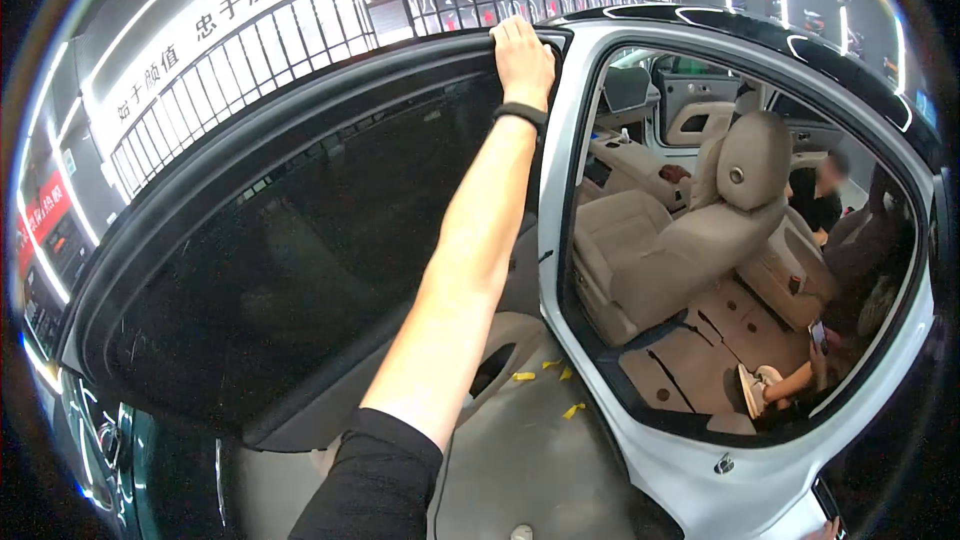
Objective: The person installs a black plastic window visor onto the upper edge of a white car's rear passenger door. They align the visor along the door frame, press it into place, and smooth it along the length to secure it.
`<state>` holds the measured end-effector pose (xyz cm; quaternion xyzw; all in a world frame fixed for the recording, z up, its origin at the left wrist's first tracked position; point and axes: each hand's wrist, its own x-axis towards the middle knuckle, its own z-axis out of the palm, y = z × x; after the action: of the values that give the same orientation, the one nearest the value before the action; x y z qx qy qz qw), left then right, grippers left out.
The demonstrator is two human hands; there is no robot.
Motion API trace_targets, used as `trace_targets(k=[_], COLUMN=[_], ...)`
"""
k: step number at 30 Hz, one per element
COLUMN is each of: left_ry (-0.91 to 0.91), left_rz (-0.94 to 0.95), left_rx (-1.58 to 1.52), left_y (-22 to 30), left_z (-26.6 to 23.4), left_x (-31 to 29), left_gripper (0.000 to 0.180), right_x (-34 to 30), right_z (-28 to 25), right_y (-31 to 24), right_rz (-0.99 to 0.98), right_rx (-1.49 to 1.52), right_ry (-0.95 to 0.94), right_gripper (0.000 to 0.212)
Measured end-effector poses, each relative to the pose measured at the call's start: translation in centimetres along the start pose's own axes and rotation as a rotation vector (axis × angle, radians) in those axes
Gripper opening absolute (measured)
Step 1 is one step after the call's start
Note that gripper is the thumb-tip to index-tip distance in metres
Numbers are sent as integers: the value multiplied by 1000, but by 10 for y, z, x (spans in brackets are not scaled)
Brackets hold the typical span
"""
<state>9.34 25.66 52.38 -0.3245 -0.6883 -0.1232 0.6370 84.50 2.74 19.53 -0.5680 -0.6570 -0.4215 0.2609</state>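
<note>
My left hand [523,62] is closed over the upper rear corner of an open car door [290,240], the fingers hooked over its top edge. A black band [520,116] circles the wrist. Dark glass and black trim make up most of the door. Beside it, the white door opening [556,190] frames the car's beige cabin. At the lower right rim, what looks like part of my right hand [828,531] shows near the white body's edge; its fingers are mostly cut off.
Inside stands a beige front seat [740,175] above a brown floor mat [670,370]. A person [815,195] in dark clothes is on the cabin's far side. A light shoe [757,388] shows near the sill. Yellow scraps [572,410] lie below the door on grey flooring.
</note>
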Motion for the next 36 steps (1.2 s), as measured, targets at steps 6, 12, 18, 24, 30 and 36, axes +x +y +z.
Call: trace_targets(k=[6, 12, 18, 24, 30, 36], left_ry=[-89, -104, -81, -105, -139, -83], left_rz=[56, 85, 42, 27, 18, 69], left_rx=[27, 15, -26, 34, 60, -23], left_y=[1, -41, -66, -90, -116, -155], left_z=[-6, -28, -67, -85, -113, -133], left_x=[-2, -5, -8, -19, -27, -37], left_gripper=[45, 42, 45, 42, 37, 35], right_x=[-10, -7, -8, -9, -13, -18], right_z=[1, 5, 6, 4, 7, 13], right_y=[6, 1, 0, 4, 7, 7], right_rz=[163, 131, 133, 115, 98, 119], right_rx=[130, 151, 153, 163, 123, 101], right_ry=[32, 25, 77, 108, 118, 56], right_gripper=[21, 20, 17, 17, 22, 26])
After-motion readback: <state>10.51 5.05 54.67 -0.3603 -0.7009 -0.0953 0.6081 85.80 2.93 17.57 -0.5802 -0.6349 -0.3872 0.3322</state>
